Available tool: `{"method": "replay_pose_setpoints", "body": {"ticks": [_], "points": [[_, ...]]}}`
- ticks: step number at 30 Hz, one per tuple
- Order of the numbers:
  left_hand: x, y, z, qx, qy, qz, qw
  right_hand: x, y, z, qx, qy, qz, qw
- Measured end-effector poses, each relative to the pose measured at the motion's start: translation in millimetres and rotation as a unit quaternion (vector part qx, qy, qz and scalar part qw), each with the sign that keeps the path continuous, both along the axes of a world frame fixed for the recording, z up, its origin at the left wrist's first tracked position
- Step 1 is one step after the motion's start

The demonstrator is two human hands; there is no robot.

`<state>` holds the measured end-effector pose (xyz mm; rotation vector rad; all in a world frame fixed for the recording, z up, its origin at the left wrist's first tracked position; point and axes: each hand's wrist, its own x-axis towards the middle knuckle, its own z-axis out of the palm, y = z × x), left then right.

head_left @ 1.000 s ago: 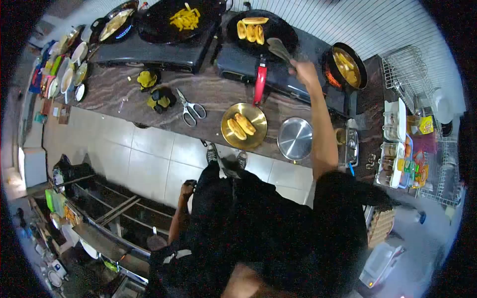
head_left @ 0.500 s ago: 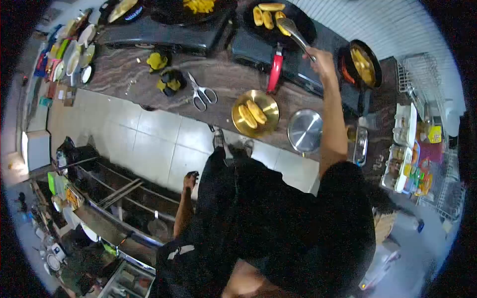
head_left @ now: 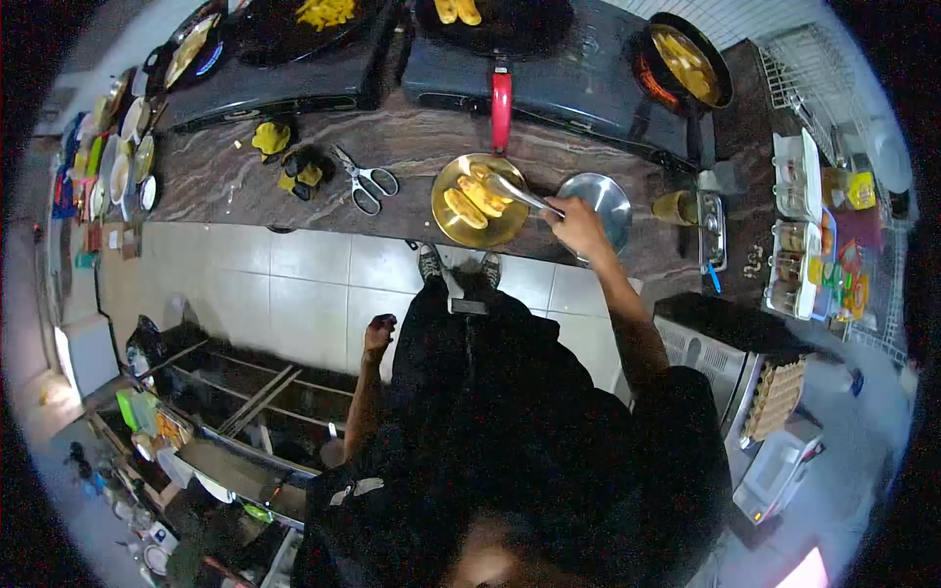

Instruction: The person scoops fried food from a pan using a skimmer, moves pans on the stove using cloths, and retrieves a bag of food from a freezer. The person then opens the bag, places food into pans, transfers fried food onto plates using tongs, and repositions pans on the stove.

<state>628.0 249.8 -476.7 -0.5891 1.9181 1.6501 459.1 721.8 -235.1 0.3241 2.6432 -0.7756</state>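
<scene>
While the spatula (head_left: 524,193) is gripped by the right hand (head_left: 578,227), fried pieces (head_left: 466,209) are already set on the near gold plate (head_left: 502,227). At least two are left in the far black pan (head_left: 524,27), so work is judged part-done; the left hand's (head_left: 379,334) grip cannot be told.

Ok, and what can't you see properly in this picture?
All in the head view:
Middle pan: far side cut off by the top edge.
Silver plate: partly hidden by the right hand.
Spatula: its tip blurs against the yellow pieces; whether they touch, I can't tell.
Left hand: too small and dark to show if it holds anything.
Yellow packet: writing too small to read.
</scene>
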Motion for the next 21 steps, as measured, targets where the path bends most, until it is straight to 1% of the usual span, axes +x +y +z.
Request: {"method": "replay_pose_setpoints", "body": {"ticks": [1,2,3,4,5,6,7,8,9,10,11,12,13,14,15,16,17,19,20,21], "points": [[-3,0,0,-0.007,0.019,-0.012,1.000,1,6,-11,-0.003,0.007,0.022,1.000],[-2,-2,-6,-0.013,0.037,-0.024,0.999,3,10,-11,-0.001,0.014,0.006,1.000],[3,-14,-36,0.000,0.106,-0.064,0.992,3,13,-12,0.000,0.021,-0.010,1.000],[0,-14,-34,0.001,0.077,-0.056,0.995,4,16,-12,0.000,0.029,-0.024,0.999],[-1,-17,-35,0.002,0.049,-0.047,0.998,4,27,-15,-0.041,0.043,0.003,0.998],[-9,-1,0,-0.011,-0.075,0.011,0.997,5,27,-17,-0.032,0.044,0.008,0.998],[-8,4,14,-0.011,-0.071,0.008,0.997,5,27,-18,-0.023,0.045,0.013,0.999],[0,0,5,0.012,-0.006,-0.037,0.999,5,28,-18,-0.012,0.047,0.017,0.999],[2,-3,-5,0.022,-0.045,-0.026,0.998,4,30,-16,0.001,0.049,0.022,0.999],[0,1,0,0.032,-0.083,-0.013,0.996,5,30,-13,0.002,0.079,0.015,0.997],[8,6,8,-0.002,-0.042,-0.030,0.999,8,28,-8,0.002,0.110,0.009,0.994],[10,-10,-25,-0.034,-0.082,-0.122,0.989,5,26,-5,0.000,0.142,0.004,0.990],[18,-12,-33,-0.074,0.015,-0.171,0.982,0,32,-6,-0.038,0.156,-0.015,0.987],[24,-16,-40,-0.115,0.113,-0.218,0.963,-11,41,-6,-0.108,0.165,-0.030,0.980],[20,-4,-19,-0.069,0.030,-0.091,0.993,-24,45,4,-0.177,0.172,-0.045,0.968],[22,10,5,-0.018,-0.056,0.037,0.998,-40,42,49,-0.276,0.170,-0.057,0.944],[32,3,-11,0.014,-0.030,0.024,0.999,-69,47,70,-0.164,0.235,0.034,0.958],[48,-9,-37,0.083,0.018,0.000,0.996,-140,56,79,-0.092,0.234,0.021,0.968],[51,-8,-36,0.187,0.007,0.070,0.980,-171,50,82,-0.137,0.174,-0.082,0.972],[51,-11,-34,0.100,0.043,0.002,0.994,-195,42,83,-0.168,0.154,-0.099,0.968]]}}
